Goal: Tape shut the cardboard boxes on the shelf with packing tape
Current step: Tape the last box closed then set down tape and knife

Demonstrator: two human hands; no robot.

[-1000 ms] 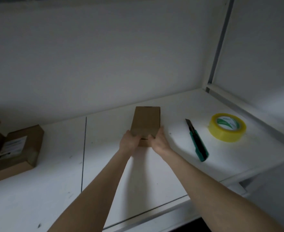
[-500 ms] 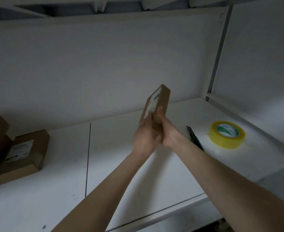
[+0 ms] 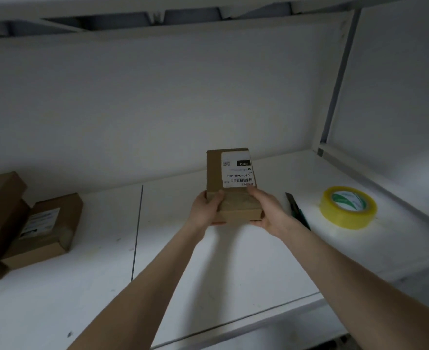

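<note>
A small cardboard box [image 3: 214, 173] with a white shipping label facing up is held just above the white shelf [image 3: 233, 269]. My left hand [image 3: 205, 208] grips its near left corner, thumb on top. My right hand [image 3: 267, 210] grips its near right corner, thumb by the label. Glossy tape shows across the box's near end. A roll of yellow packing tape [image 3: 348, 207] lies flat on the shelf to the right. A green utility knife [image 3: 298, 210] lies between the roll and my right hand, partly hidden by my wrist.
Several other cardboard boxes [image 3: 46, 226] are stacked at the left end of the shelf, one with a label. A dark seam [image 3: 137, 231] splits the shelf boards. The shelf's upright post [image 3: 334, 97] and side wall close off the right.
The box lay plain side up on the shelf, was lifted and tipped on edge, and now shows its labelled face upward. Both hands shifted to its near corners.
</note>
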